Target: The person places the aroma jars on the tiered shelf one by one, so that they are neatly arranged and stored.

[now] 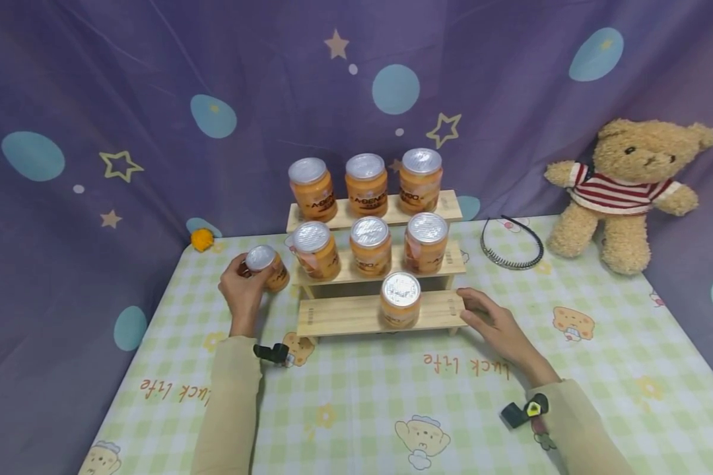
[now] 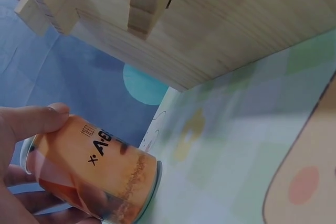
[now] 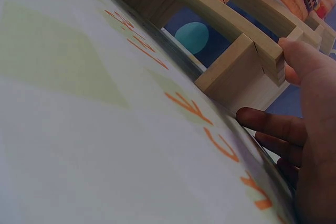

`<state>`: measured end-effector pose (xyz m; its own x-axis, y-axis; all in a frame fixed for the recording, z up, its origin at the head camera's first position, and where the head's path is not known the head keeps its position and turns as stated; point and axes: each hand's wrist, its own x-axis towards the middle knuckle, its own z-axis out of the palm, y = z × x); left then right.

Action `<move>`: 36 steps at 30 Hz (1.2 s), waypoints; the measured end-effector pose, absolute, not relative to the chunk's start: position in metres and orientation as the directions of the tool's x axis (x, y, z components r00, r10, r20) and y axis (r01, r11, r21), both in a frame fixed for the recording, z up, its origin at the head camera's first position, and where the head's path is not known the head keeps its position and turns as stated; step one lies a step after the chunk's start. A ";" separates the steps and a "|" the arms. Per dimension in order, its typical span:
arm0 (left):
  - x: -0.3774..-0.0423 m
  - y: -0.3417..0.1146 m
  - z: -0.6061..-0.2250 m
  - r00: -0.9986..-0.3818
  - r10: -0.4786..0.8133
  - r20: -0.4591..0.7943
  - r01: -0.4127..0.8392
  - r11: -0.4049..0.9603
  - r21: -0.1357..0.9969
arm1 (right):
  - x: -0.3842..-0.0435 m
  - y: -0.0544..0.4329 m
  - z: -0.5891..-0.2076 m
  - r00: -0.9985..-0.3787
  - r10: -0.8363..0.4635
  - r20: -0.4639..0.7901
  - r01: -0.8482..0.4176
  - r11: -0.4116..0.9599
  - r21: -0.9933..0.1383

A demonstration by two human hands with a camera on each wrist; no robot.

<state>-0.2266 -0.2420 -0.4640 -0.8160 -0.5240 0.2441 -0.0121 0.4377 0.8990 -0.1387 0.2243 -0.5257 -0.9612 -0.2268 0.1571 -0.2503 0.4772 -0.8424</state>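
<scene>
My left hand (image 1: 245, 290) grips an orange can (image 1: 275, 272) with a silver lid, left of a three-step wooden stand (image 1: 339, 316). In the left wrist view, thumb and fingers wrap around the can (image 2: 100, 171) near its lid; its base is at the tablecloth, and I cannot tell if it touches. At the stand's right end is my right hand (image 1: 493, 323), its thumb touching the end of the lowest board (image 3: 262, 51) while the other fingers reach out low beside it. One matching can (image 1: 401, 300) stands right of centre on that board.
Three similar cans stand on the middle step (image 1: 344, 272) and three on the top step (image 1: 291, 218). Farther right are a black headband (image 1: 513, 265) and a teddy bear (image 1: 626, 191). An orange pompom (image 1: 202, 239) sits at the back left corner of the checked tablecloth (image 1: 333, 435).
</scene>
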 end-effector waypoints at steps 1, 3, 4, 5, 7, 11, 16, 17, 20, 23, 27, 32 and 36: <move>-0.226 -0.242 -0.463 -0.816 -0.526 0.238 -0.019 0.437 0.899 | -0.139 0.224 -0.526 -0.961 -0.228 0.156 -0.250 0.476 -0.843; -0.225 -0.242 -0.462 -0.817 -0.532 0.225 -0.037 0.436 0.899 | -0.139 0.224 -0.526 -0.960 -0.230 0.158 -0.253 0.473 -0.844; -0.224 -0.242 -0.461 -0.817 -0.534 0.218 -0.044 0.435 0.899 | -0.139 0.224 -0.526 -0.960 -0.232 0.158 -0.253 0.471 -0.845; -0.224 -0.242 -0.460 -0.817 -0.537 0.213 -0.053 0.436 0.898 | -0.139 0.224 -0.526 -0.960 -0.233 0.157 -0.253 0.470 -0.846; -0.222 -0.243 -0.458 -0.814 -0.543 0.203 -0.066 0.434 0.898 | -0.139 0.224 -0.526 -0.960 -0.234 0.157 -0.253 0.471 -0.845; -0.218 -0.244 -0.453 -0.808 -0.551 0.208 -0.070 0.441 0.895 | -0.139 0.224 -0.526 -0.961 -0.232 0.152 -0.248 0.477 -0.843; -0.210 -0.247 -0.443 -0.804 -0.552 0.224 -0.060 0.449 0.892 | -0.138 0.224 -0.525 -0.963 -0.226 0.146 -0.242 0.485 -0.840; -0.208 -0.247 -0.441 -0.804 -0.550 0.225 -0.058 0.449 0.892 | -0.138 0.224 -0.525 -0.963 -0.227 0.146 -0.242 0.485 -0.841; -0.202 -0.247 -0.432 -0.807 -0.547 0.221 -0.057 0.446 0.893 | -0.138 0.224 -0.526 -0.963 -0.227 0.146 -0.242 0.483 -0.842; -0.195 -0.248 -0.424 -0.809 -0.543 0.224 -0.050 0.444 0.895 | -0.138 0.224 -0.525 -0.963 -0.228 0.145 -0.241 0.480 -0.844; -0.184 -0.248 -0.415 -0.808 -0.538 0.241 -0.033 0.449 0.893 | -0.139 0.224 -0.525 -0.962 -0.231 0.147 -0.244 0.476 -0.845; -0.170 -0.248 -0.402 -0.806 -0.534 0.256 -0.027 0.465 0.885 | -0.139 0.224 -0.525 -0.961 -0.231 0.151 -0.248 0.477 -0.843; -0.159 -0.247 -0.393 -0.810 -0.530 0.251 -0.032 0.467 0.883 | -0.140 0.224 -0.526 -0.960 -0.231 0.156 -0.251 0.474 -0.844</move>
